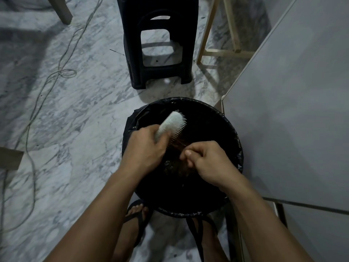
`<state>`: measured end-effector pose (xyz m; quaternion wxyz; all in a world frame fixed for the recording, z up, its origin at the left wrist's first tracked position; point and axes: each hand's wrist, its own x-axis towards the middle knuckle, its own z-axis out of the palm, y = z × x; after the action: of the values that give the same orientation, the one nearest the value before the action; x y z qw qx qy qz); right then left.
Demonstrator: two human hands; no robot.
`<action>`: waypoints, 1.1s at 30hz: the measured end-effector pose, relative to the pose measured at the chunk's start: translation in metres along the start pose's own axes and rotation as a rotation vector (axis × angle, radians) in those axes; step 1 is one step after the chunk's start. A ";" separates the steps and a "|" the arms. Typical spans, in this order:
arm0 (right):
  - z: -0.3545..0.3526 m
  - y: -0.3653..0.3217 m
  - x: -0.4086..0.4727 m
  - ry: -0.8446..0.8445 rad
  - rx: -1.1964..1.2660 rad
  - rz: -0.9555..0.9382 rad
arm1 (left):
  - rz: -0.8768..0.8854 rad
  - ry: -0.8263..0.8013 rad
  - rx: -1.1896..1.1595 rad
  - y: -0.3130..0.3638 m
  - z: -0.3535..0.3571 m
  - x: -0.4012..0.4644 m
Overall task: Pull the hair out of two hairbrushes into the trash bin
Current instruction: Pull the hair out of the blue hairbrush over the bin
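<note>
A white hairbrush (172,123) is held over the round trash bin (238,148), which is lined with a black bag. My left hand (145,148) grips the brush by its lower part, with the bristles facing right. My right hand (205,161) is closed on a tuft of brown hair (178,143) that stretches from the bristles to its fingertips. A dark clump of hair (170,166) lies inside the bin below the hands. Only one hairbrush shows.
A black plastic stool (158,44) stands beyond the bin on the marble floor. A grey table (294,110) fills the right side, touching the bin's rim. Wooden frame legs (219,52) stand at the back right. A thin cable (45,86) runs along the left floor. My sandalled feet (136,216) are below the bin.
</note>
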<state>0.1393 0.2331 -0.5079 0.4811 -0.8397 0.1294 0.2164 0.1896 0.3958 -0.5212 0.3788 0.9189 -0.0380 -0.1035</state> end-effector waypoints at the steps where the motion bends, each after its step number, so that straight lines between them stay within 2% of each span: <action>1: -0.005 0.004 0.001 0.005 -0.014 -0.004 | -0.036 0.048 0.027 -0.003 -0.004 0.002; 3: -0.017 0.014 0.003 0.088 0.038 0.010 | -0.126 0.129 0.072 -0.012 -0.015 0.008; 5: -0.031 0.026 0.006 0.269 0.073 0.021 | -0.193 0.182 0.096 -0.019 -0.025 0.011; 8: -0.039 0.035 0.010 0.440 0.071 0.041 | -0.224 0.171 0.029 -0.022 -0.028 0.012; 11: -0.028 0.031 0.013 0.401 -0.055 0.059 | -0.255 -0.033 -0.197 -0.013 -0.019 0.007; 15: -0.016 0.019 0.002 0.124 -0.355 0.140 | -0.308 -0.262 -0.370 0.002 -0.010 0.002; 17: -0.013 0.016 -0.002 0.203 -0.448 0.057 | -0.353 -0.358 -0.433 0.005 -0.009 0.002; 19: -0.013 0.011 -0.001 0.366 -0.375 -0.127 | -0.356 -0.436 -0.426 0.006 -0.009 0.001; 20: -0.013 0.009 0.000 0.383 -0.281 -0.206 | -0.336 -0.478 -0.406 0.006 -0.009 0.000; 22: -0.010 0.005 -0.001 0.280 -0.114 -0.298 | -0.287 -0.549 -0.381 0.008 -0.009 -0.001; 24: -0.004 0.005 0.000 0.168 -0.094 -0.328 | -0.253 -0.588 -0.382 0.009 -0.008 -0.002; 25: 0.000 0.006 0.000 0.167 -0.126 -0.342 | -0.242 -0.602 -0.379 0.010 -0.008 -0.003; 29: 0.004 0.009 0.004 0.390 -0.092 -0.417 | -0.241 -0.620 -0.340 0.008 -0.006 -0.004; 33: -0.015 0.013 0.008 0.594 -0.014 -0.236 | -0.285 -0.588 -0.246 -0.004 -0.009 0.000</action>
<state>0.1441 0.2135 -0.5152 0.4383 -0.8786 0.1644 -0.0948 0.1914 0.4050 -0.5174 0.4414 0.7933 -0.0038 -0.4194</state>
